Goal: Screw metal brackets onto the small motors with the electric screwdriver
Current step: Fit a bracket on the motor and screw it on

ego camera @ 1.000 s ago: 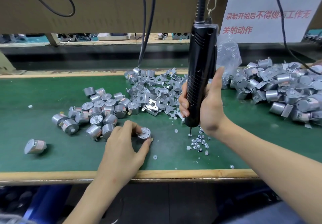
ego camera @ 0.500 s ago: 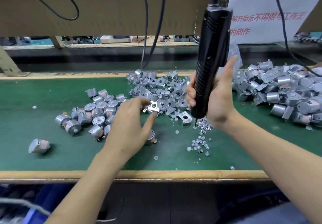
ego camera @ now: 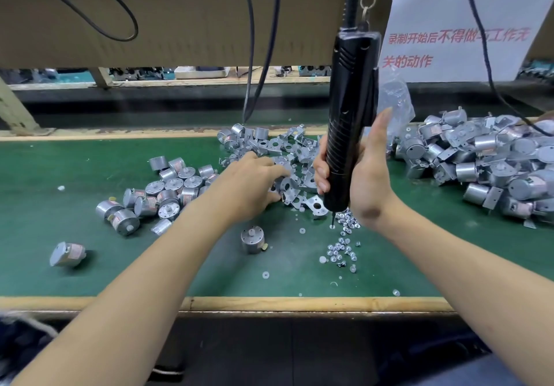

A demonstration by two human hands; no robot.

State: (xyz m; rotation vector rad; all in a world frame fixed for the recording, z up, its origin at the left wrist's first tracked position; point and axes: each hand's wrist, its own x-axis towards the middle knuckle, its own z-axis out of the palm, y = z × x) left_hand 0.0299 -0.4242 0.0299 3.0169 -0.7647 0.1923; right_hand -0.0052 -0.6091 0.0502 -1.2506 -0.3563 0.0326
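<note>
On the green mat (ego camera: pixel 90 175) the left hand (ego camera: pixel 254 181) lay palm down in the near side of the heap of brackets (ego camera: pixel 281 148). Its fingers bent over one bracket (ego camera: pixel 289 187) and the thumb sat against that bracket's near edge. Whether it pinched the bracket or only touched it could not be told.

The right hand (ego camera: pixel 365 175) gripped the screwdriver (ego camera: pixel 347 109) round the ribbed lower barrel, fingers wrapped on the left side and thumb stretched straight up the right. The screwdriver stood almost upright, top leaning slightly right, hung by a clip and cord from above. Its bit (ego camera: pixel 332 220) pointed down at the far end of the scattered screws (ego camera: pixel 341 249), very near the mat; contact could not be made out.

One motor (ego camera: pixel 252 238) stood alone on its base, shaft up, between the forearms, just right of the left one and apart from both hands. A cluster of bare motors (ego camera: pixel 174 187) lay left of the left hand. A stray motor (ego camera: pixel 67 254) lay tilted well apart at the far left.

To the right, beyond the right forearm, sat a big pile (ego camera: pixel 485 157) of motors with brackets on them. A clear bag (ego camera: pixel 395 97) showed behind the screwdriver, below a white sign (ego camera: pixel 458 25) with red characters. Black cables (ego camera: pixel 254 55) hung down behind the brackets. A few washers (ego camera: pixel 265 274) dotted the mat near its wooden front edge (ego camera: pixel 269 303).
</note>
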